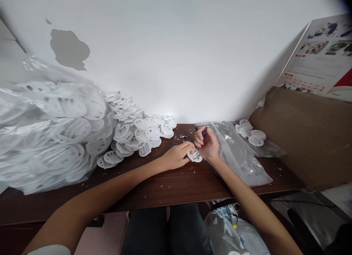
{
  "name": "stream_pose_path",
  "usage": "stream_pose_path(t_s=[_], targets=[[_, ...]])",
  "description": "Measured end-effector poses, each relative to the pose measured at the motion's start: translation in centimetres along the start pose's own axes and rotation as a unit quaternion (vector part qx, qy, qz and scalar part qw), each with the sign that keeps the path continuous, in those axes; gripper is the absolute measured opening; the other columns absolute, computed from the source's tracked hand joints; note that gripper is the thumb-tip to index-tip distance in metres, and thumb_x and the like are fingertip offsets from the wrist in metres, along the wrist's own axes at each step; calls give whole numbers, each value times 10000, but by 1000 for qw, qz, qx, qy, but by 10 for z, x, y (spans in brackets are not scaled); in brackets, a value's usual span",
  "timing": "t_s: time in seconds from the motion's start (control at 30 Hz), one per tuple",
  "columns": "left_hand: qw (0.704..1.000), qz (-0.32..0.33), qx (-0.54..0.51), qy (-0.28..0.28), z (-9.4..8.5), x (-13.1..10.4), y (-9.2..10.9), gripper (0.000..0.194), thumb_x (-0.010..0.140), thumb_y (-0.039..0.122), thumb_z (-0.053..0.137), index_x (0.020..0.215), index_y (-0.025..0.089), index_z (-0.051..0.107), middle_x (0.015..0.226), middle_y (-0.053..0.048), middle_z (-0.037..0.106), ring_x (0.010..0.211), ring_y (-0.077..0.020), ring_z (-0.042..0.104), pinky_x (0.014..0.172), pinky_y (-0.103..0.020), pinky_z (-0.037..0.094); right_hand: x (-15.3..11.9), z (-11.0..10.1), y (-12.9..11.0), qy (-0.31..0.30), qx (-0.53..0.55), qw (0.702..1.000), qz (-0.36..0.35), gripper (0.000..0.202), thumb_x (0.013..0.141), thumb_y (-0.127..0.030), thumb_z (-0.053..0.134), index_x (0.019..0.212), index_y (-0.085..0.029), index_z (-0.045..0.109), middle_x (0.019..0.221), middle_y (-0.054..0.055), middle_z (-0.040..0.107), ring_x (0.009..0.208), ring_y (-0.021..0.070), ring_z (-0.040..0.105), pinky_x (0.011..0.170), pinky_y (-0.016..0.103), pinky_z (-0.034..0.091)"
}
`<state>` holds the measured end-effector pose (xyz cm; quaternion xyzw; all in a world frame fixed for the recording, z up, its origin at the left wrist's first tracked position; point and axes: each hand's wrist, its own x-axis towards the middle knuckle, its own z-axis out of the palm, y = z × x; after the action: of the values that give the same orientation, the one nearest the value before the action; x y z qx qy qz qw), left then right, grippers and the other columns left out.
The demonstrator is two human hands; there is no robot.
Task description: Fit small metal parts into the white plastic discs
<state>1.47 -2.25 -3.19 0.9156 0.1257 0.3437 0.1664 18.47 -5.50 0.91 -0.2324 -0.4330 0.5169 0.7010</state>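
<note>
My left hand (178,155) is closed on the edge of a white round plastic part (195,156) with cut-out slots, held low over the dark wooden table (165,187). Just right of it, my right hand (208,143) is raised with curled fingers wrapped round a small dark purple tool (204,132); most of the tool is hidden in the fist, so its kind does not show. White and dark scraps (183,135) lie scattered behind my hands. To the left, a heap of similar white parts (143,130) spreads along the wall.
Far left stands a big clear plastic bag (60,137) full of white parts. A flat clear bag (239,156) lies right of my hands, with several white parts (255,137) beyond it. A cardboard box (302,134) borders the right side; a white wall (178,57) rises behind.
</note>
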Motion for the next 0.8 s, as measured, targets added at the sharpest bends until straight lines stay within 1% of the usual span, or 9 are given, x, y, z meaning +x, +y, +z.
stream_pose_path(t_s=[0.13,0.3,0.43,0.53,0.6,0.67,0.73,0.8], targets=[[1000,8,-6,11,1,0,0,165,924,92,547,1034,201,602,1180,-77,661,1097,-195,664,968,-326,542,-1,-1,4,-9,-40,999,-16,343,953,-539,620,833,-223,563,677,-49,348,497,82,232,442,222,214],[999,25,-3,23,0,0,-1,239,920,54,513,1069,201,628,1150,-74,679,1077,-187,666,976,-332,548,-2,-2,10,-16,-76,996,-44,332,966,-524,616,838,-221,565,657,-51,354,494,88,252,447,225,219],[999,32,3,31,-1,0,-1,240,933,68,495,1078,200,634,1183,-85,685,1132,-195,666,1004,-342,545,-3,3,8,-11,-55,997,-47,352,949,-517,636,786,-223,533,655,-45,375,490,91,278,437,220,255],[1000,16,-2,27,-2,0,2,210,931,97,526,1072,209,633,1199,-82,699,1148,-203,671,1004,-353,540,-1,4,-1,10,-17,1000,-24,353,948,-523,612,775,-232,511,664,-43,366,490,95,286,442,221,313],[1000,-3,-17,19,-2,1,4,204,926,119,552,1082,221,635,1172,-67,717,1103,-203,685,981,-361,540,3,1,-7,39,15,999,-11,332,953,-524,578,792,-243,504,665,-46,345,491,103,289,451,225,339],[998,-38,-32,34,-3,2,5,192,922,181,609,1107,228,632,1109,-55,727,1022,-203,694,940,-364,541,8,-6,-11,73,33,997,-15,303,942,-521,572,818,-251,512,665,-50,335,490,109,274,450,228,334],[991,-97,-53,78,-3,4,3,244,900,281,686,1126,220,618,1053,-53,717,955,-203,682,888,-352,537,13,-14,-10,94,19,995,-21,280,927,-519,588,851,-254,538,670,-55,346,485,108,250,440,228,304],[970,-171,-101,141,-4,6,-3,333,876,358,729,1140,209,591,1034,-55,697,937,-204,664,846,-335,530,16,-21,-6,88,-50,995,-5,276,926,-523,603,891,-250,582,671,-57,374,477,104,240,434,229,279]])
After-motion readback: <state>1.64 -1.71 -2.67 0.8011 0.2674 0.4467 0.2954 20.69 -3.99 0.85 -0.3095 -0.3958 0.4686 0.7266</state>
